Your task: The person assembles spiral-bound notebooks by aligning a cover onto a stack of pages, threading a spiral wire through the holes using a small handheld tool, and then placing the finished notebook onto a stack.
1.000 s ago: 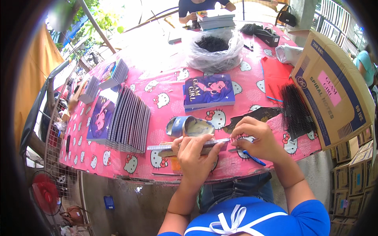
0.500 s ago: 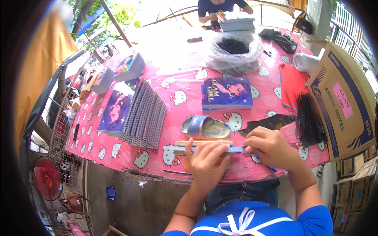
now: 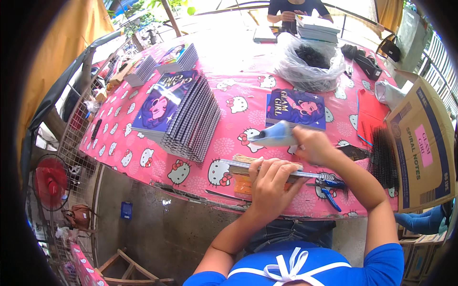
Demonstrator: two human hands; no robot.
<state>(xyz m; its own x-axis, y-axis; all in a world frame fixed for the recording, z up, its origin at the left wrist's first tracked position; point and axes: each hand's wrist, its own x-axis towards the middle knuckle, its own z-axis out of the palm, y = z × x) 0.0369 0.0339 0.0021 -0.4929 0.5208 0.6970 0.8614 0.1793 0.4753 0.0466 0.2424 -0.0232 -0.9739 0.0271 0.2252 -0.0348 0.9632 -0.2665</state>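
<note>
My left hand [image 3: 273, 183] is closed over a thin spiral notebook [image 3: 307, 174], which lies edge-on across a wooden block [image 3: 242, 185] at the table's near edge. A loose end of coiled wire [image 3: 328, 177] sticks out past the notebook's right end. Above it, my right hand [image 3: 312, 145] grips a blue slide sandal [image 3: 275, 135], slightly blurred and held off the table. Blue-handled pliers [image 3: 331, 199] lie to the right of the block. Beyond the sandal sits a short pile of purple-covered notebooks [image 3: 296, 108].
A tall stack of spiral-bound notebooks [image 3: 179, 114] stands at left. On the right are black wire coils [image 3: 383, 157], a red sheet [image 3: 371, 114] and a big cardboard box [image 3: 420, 143]. Farther back, a plastic bag [image 3: 310, 71] holds black coils, and another person [image 3: 296, 12] handles books.
My right hand has left the notebook's end and lifted the sandal from the table behind the block. The left hand stays on the notebook. The view has shifted, so things sit farther right.
</note>
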